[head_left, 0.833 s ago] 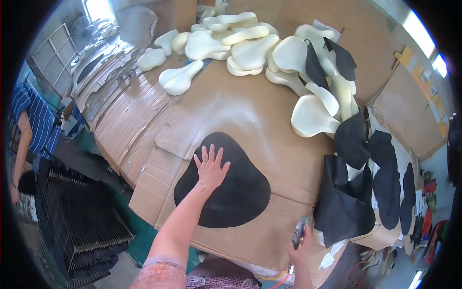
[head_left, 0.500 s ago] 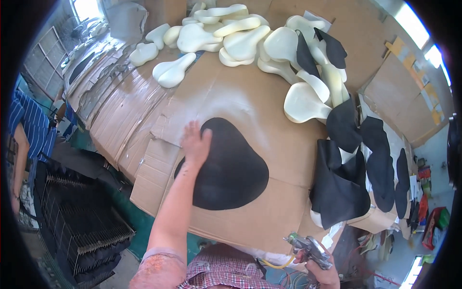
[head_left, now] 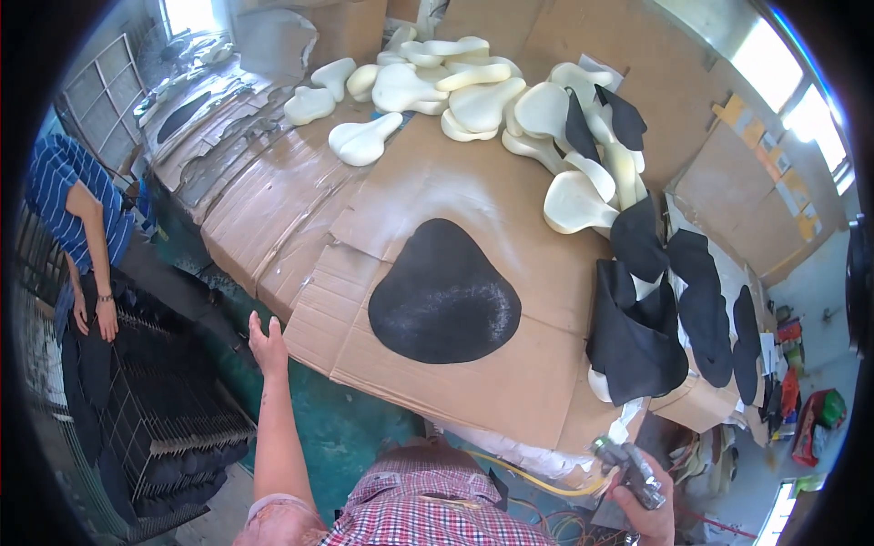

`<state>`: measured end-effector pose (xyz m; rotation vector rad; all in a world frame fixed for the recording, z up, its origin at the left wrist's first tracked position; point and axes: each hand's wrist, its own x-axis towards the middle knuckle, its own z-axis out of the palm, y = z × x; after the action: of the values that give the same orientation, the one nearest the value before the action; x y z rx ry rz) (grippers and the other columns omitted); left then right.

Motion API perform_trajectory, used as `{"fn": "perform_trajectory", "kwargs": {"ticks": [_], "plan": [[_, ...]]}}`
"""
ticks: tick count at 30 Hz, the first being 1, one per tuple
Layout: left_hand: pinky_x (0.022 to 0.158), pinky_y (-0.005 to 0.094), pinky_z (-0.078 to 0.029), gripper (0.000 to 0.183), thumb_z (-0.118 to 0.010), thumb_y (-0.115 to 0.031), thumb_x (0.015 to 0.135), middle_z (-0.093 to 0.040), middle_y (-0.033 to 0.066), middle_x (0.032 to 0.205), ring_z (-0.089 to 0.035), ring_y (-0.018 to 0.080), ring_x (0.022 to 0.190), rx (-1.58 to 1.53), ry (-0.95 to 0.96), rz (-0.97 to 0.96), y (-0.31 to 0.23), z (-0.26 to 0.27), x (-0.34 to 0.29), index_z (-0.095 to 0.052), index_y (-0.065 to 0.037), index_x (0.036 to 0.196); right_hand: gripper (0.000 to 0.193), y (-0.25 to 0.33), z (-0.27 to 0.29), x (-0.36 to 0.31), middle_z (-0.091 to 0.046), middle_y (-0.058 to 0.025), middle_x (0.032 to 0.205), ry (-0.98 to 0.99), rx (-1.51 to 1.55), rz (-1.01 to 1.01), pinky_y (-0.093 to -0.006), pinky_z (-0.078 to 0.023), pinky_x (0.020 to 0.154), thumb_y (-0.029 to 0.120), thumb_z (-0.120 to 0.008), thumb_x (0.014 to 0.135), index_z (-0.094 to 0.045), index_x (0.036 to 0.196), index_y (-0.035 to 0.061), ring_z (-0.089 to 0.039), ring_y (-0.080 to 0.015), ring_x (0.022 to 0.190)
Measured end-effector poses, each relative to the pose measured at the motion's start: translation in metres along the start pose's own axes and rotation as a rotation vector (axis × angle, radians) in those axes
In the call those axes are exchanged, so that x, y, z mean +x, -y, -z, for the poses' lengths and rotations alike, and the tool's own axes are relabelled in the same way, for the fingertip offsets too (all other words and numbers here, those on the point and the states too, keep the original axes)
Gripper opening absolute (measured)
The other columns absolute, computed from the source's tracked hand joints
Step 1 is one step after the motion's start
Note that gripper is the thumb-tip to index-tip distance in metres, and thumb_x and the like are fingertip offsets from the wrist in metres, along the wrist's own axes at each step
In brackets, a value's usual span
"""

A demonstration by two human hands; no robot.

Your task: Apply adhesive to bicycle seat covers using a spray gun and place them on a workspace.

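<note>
My left hand (head_left: 269,344) is off the table's left edge, fingers apart, with nothing in it. In my right hand (head_left: 648,510), at the lower right, is a metal spray gun (head_left: 637,475) with a yellow hose (head_left: 546,490) running from it. A black rounded-triangular sheet (head_left: 428,273) lies flat on the cardboard-covered table (head_left: 537,400) in front of me, touched by neither hand. Whitish specks mark the sheet's middle and right part. Pale spray haze colours the cardboard beyond it.
Cream foam bicycle saddles (head_left: 482,105) are piled at the far side. More black sheets (head_left: 637,337) lie at the right, one draped in folds. A person in a striped shirt (head_left: 82,205) stands at the left beside a wire rack (head_left: 173,409) holding black pieces.
My left hand has left the black sheet and swung left past the table edge. Whitish specks now show on the sheet. The spray gun moved slightly right, and the view shifted.
</note>
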<state>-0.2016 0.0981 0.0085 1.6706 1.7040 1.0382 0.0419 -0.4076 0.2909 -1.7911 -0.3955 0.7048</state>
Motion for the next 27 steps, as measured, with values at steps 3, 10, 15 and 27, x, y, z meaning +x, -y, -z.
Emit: {"fn": "perform_trajectory", "kwargs": {"ticks": [3, 10, 15, 27], "plan": [[0.098, 0.0369, -0.039, 0.052, -0.061, -0.020, 0.082, -0.056, 0.0189, 0.124, -0.053, 0.0293, 0.115, 0.081, 0.011, 0.041, 0.007, 0.015, -0.007, -0.048, -0.001, 0.128, 0.061, 0.015, -0.016, -0.004, -0.064, -0.0138, 0.093, 0.221, 0.070, -0.106, -0.0304, -0.052, 0.070, 0.007, -0.071, 0.074, -0.045, 0.127, -0.0078, -0.062, -0.0175, 0.078], [0.084, 0.0352, -0.049, 0.035, -0.060, -0.013, 0.076, -0.067, 0.0176, 0.095, -0.065, 0.0265, 0.091, 0.005, 0.190, -0.107, -0.016, -0.028, -0.036, -0.063, 0.002, 0.108, 0.060, 0.008, -0.036, 0.021, -0.061, -0.0107, 0.086, 0.021, 0.038, 0.168, -0.0292, -0.052, 0.067, 0.009, -0.067, 0.076, -0.043, 0.129, -0.0070, -0.060, -0.0165, 0.070], [0.084, 0.0418, -0.047, 0.027, -0.061, -0.013, 0.074, -0.067, 0.0150, 0.090, -0.061, 0.0316, 0.091, 0.052, 0.373, -0.142, -0.038, -0.067, -0.054, -0.067, -0.002, 0.099, 0.057, 0.005, -0.007, 0.001, -0.060, -0.0084, 0.084, -0.114, -0.018, 0.154, -0.0289, -0.052, 0.065, 0.007, -0.066, 0.078, -0.043, 0.129, -0.0055, -0.060, -0.0151, 0.071], [0.086, 0.0441, -0.043, 0.016, -0.059, -0.013, 0.076, -0.062, 0.0087, 0.100, -0.056, 0.0284, 0.100, 0.657, 0.381, -0.300, -0.075, -0.148, -0.071, -0.066, -0.010, 0.091, 0.048, 0.016, -0.003, 0.031, -0.063, -0.0111, 0.083, 0.095, 0.059, 0.121, -0.0303, -0.052, 0.071, 0.003, -0.065, 0.074, -0.050, 0.118, -0.0069, -0.063, -0.0182, 0.076]]}}
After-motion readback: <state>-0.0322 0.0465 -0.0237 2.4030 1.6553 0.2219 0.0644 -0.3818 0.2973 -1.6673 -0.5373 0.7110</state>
